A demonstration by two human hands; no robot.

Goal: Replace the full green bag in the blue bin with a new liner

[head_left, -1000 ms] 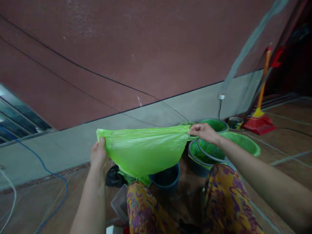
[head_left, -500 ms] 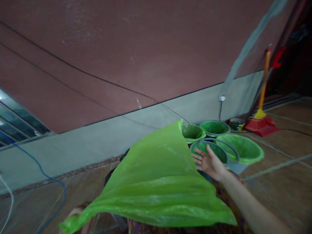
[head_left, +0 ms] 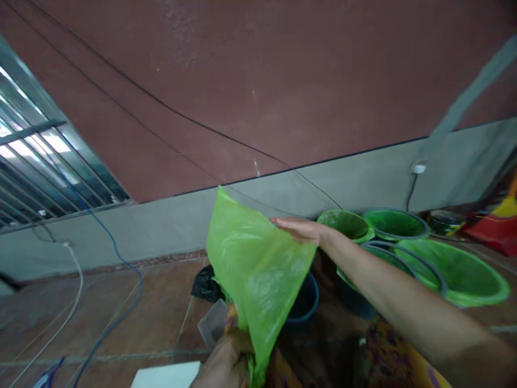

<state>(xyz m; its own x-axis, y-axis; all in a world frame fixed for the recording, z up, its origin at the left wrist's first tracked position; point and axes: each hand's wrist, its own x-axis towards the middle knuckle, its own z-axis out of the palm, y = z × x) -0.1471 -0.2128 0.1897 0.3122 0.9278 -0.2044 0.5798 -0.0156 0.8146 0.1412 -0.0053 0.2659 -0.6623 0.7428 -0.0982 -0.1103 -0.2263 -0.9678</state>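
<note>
At the far left of the frame I am seeing a barred window (head_left: 36, 161), with a blue cable (head_left: 117, 253) and a white cable (head_left: 72, 291) trailing down from it across the tiled floor (head_left: 121, 302). A white flat thing (head_left: 165, 375) is lying at the bottom edge.

Just right of that, at bottom centre, my left hand (head_left: 226, 364) is closing around the gathered lower end of the green plastic bag (head_left: 254, 264); its fingers are bunched on the film, which looks like the anchor point for the sheet fanning upward. A black bag (head_left: 207, 284) and a clear container (head_left: 213, 326) are sitting behind it on the floor.

At mid-frame my right hand (head_left: 301, 229) is lying flat and fully open, palm down, against the bag's upper edge, gripping nothing; I judge it is pressing or smoothing the film.

Below it a dark blue bucket (head_left: 305, 302) is standing unlined. Toward the right, several buckets already lined in green (head_left: 452, 272) are clustered along the wall (head_left: 283, 81), and something red (head_left: 495, 229) is leaning at the far right edge.
</note>
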